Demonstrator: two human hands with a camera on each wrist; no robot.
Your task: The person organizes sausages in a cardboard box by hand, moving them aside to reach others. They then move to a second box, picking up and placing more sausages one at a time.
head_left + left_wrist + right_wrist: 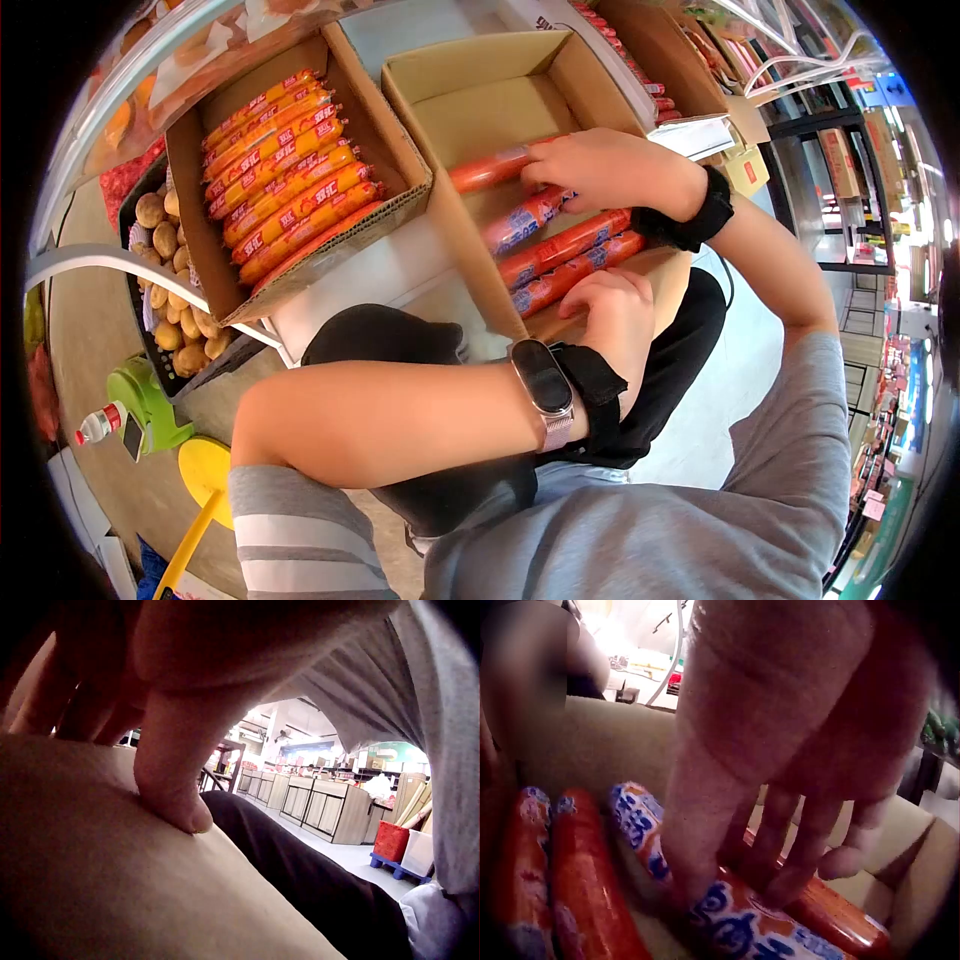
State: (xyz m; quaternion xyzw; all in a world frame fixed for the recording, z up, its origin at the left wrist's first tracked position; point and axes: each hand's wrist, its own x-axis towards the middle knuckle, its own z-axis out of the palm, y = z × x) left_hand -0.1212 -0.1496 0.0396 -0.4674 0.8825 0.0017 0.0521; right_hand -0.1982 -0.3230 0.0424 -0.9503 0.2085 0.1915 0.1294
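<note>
In the head view, my right hand (620,172) reaches into a cardboard box (478,75). Its thumb and fingers pinch a red-wrapped sausage (520,226) with blue and white print; the right wrist view shows this sausage (742,930) lying between thumb and fingertips. Another red sausage (485,171) lies just beyond it. On the near side, two more wrapped sausages (565,250) lie side by side. My left hand (615,310) holds the box's near wall. From the left wrist, the thumb (176,780) presses the cardboard's outer face (150,862) while the fingers go over its edge.
To the left stands a box (405,175) with a row of orange-wrapped sausages (285,180). Beyond it is a black crate of potatoes (175,300). A green stool (145,395) and a yellow paddle (205,470) are at lower left. Another sausage box (680,50) stands far right.
</note>
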